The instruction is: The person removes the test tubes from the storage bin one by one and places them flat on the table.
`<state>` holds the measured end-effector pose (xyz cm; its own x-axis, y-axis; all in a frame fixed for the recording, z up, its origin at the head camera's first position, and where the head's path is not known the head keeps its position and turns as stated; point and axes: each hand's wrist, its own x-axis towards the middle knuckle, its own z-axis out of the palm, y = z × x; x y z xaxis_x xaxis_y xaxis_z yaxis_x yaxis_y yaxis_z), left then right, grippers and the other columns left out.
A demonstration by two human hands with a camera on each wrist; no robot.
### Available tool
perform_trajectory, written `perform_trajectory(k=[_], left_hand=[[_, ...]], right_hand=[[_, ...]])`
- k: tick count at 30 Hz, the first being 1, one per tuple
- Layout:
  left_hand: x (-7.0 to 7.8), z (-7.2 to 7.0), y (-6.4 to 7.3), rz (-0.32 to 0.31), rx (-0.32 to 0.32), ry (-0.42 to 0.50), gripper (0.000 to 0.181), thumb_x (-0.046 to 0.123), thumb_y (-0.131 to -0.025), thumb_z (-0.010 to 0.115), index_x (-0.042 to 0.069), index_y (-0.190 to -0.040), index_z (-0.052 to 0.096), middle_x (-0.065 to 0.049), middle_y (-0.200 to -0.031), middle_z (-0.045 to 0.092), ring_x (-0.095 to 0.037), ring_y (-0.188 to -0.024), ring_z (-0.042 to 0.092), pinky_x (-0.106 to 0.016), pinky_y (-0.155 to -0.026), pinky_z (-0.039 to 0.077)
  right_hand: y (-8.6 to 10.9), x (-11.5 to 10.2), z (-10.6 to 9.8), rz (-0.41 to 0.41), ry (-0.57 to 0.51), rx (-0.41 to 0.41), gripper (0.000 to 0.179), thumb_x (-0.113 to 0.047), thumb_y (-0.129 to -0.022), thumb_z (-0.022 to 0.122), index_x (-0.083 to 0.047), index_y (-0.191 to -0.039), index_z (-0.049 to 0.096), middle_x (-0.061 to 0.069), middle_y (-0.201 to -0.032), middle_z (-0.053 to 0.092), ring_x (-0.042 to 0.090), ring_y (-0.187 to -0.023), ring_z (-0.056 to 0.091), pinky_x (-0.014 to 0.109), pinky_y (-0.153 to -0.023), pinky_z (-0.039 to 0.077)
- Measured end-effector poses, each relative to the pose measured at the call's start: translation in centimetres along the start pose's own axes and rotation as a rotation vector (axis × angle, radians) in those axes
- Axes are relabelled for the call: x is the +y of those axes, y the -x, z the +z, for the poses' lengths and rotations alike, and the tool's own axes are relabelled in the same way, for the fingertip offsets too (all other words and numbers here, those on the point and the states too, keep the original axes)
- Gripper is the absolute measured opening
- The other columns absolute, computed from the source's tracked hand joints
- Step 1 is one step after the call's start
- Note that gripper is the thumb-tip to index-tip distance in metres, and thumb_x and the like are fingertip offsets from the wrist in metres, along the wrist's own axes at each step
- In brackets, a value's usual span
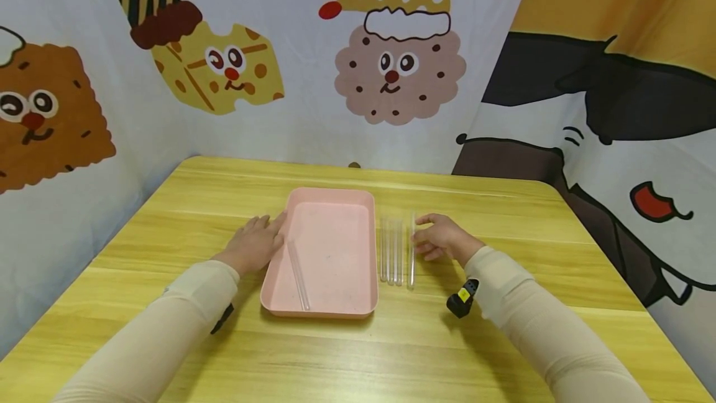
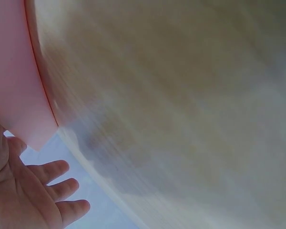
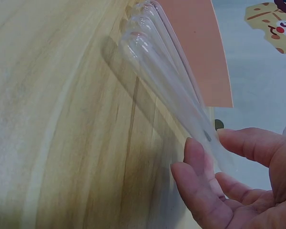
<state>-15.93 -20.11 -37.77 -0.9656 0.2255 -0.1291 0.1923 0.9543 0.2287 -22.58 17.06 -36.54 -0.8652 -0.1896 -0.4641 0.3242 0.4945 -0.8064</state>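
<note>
A pink tray [image 1: 330, 254] lies on the table, with one clear test tube [image 1: 299, 275] slanting along its left side. My left hand [image 1: 254, 244] is at the tray's left rim, its fingers extended; the left wrist view shows the fingers [image 2: 62, 191] spread below the tray wall. To the tray's right, several clear test tubes [image 1: 391, 254] lie side by side. My right hand [image 1: 442, 238] pinches another test tube [image 3: 167, 86] near one end between thumb and fingers. Its rounded end points away from the hand and its shadow falls on the wood.
The wooden table [image 1: 313, 359] ends at a back edge against a patterned cloth [image 1: 302, 135] with cartoon figures. A black wrist camera [image 1: 461, 300] hangs under the right sleeve.
</note>
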Motion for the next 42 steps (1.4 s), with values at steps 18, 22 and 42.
perform_trajectory(k=[18, 22, 42], left_hand=[[-0.05, 0.07, 0.06, 0.032, -0.002, -0.023, 0.053, 0.025, -0.106, 0.026, 0.005, -0.154, 0.018, -0.036, -0.146, 0.030, -0.056, -0.134, 0.026, -0.067, -0.106, 0.026], [-0.16, 0.10, 0.07, 0.040, -0.002, -0.034, 0.052, 0.023, -0.106, 0.026, 0.004, -0.154, 0.018, -0.036, -0.146, 0.030, -0.056, -0.134, 0.026, -0.068, -0.106, 0.026], [-0.24, 0.08, 0.06, 0.020, 0.005, 0.008, 0.053, 0.024, -0.105, 0.025, 0.005, -0.154, 0.019, -0.037, -0.146, 0.029, -0.056, -0.135, 0.024, -0.068, -0.106, 0.025]], right_hand=[[-0.49, -0.18, 0.24, 0.038, 0.029, -0.008, 0.057, -0.004, -0.093, 0.059, 0.006, -0.142, 0.032, 0.017, -0.106, 0.067, 0.017, -0.074, 0.067, 0.036, -0.064, 0.057], [-0.48, -0.32, 0.29, 0.046, 0.042, -0.004, 0.057, -0.004, -0.093, 0.059, 0.007, -0.142, 0.032, 0.018, -0.108, 0.066, 0.018, -0.075, 0.067, 0.037, -0.065, 0.057], [-1.03, -0.47, 0.74, 0.075, 0.088, 0.028, 0.055, -0.003, -0.092, 0.059, 0.009, -0.140, 0.035, 0.009, -0.084, 0.065, 0.014, -0.063, 0.062, 0.034, -0.061, 0.056]])
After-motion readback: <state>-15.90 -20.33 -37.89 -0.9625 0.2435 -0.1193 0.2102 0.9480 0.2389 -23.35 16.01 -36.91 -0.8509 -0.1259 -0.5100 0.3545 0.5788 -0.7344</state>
